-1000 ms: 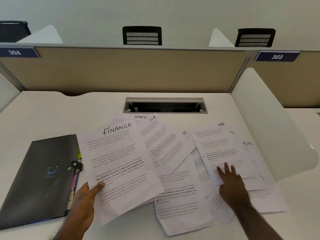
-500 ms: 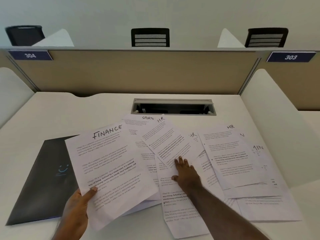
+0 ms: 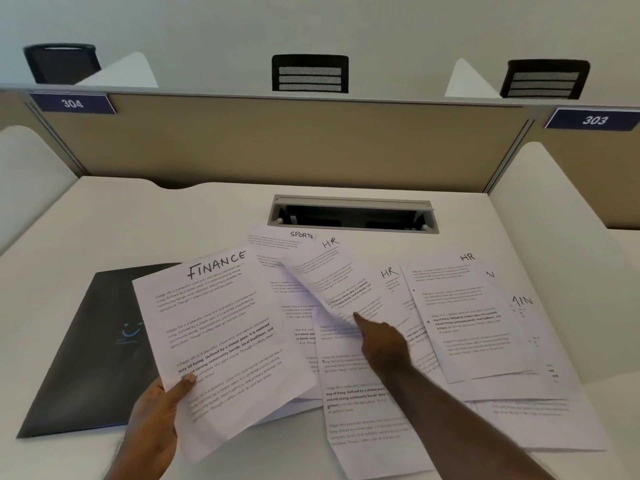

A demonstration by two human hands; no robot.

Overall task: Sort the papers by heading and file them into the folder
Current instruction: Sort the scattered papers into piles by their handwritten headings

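Three HR sheets [image 3: 341, 271] – one FINANCE sheet [image 3: 221, 341] in left hand [image 3: 156, 420], one folder [image 3: 86, 351]

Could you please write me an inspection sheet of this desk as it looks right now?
Surface: white desk, partly covered by loose sheets.
Job's things: FINANCE sheet held up at left; SPORTS sheet and three HR sheets fanned, overlapping; dark folder flat at left, partly under the FINANCE sheet.
Clutter: nothing seen.
Hands: left hand grips the FINANCE sheet; right hand at an HR sheet's lower edge, grip unclear.
Cables: nothing seen; open cable hatch.
Surroundings: beige partition, labels 304 and 303, chairs beyond.
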